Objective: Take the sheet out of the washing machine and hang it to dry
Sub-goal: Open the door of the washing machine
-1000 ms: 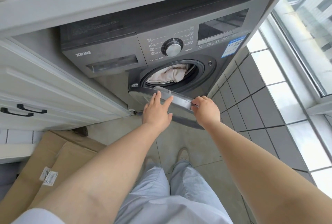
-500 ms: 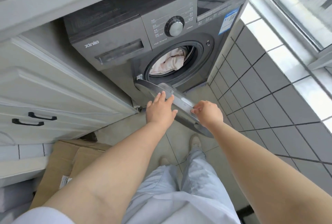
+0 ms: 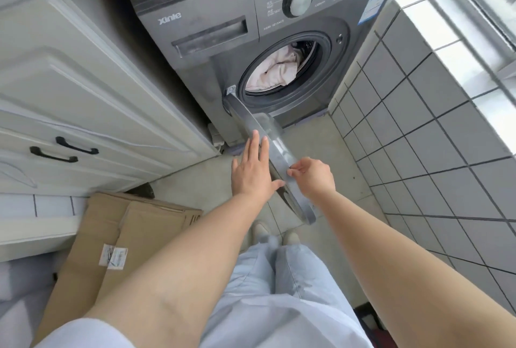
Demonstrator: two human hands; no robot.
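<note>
A grey front-loading washing machine stands under a counter. Its round door is swung wide open toward me, hinged at the left. Inside the drum lies a crumpled pale pink-and-cream sheet. My left hand rests flat with fingers spread against the door's outer side. My right hand pinches the door's rim near its free edge. Neither hand touches the sheet.
White cabinets with black handles stand left of the machine. Flattened cardboard boxes lie on the floor at lower left. A grey tiled wall and a window sill run along the right. My legs and shoes stand before the door.
The door has swung further open toward me with both hands on it. My view has shifted, so more of the drum and the sheet shows.
</note>
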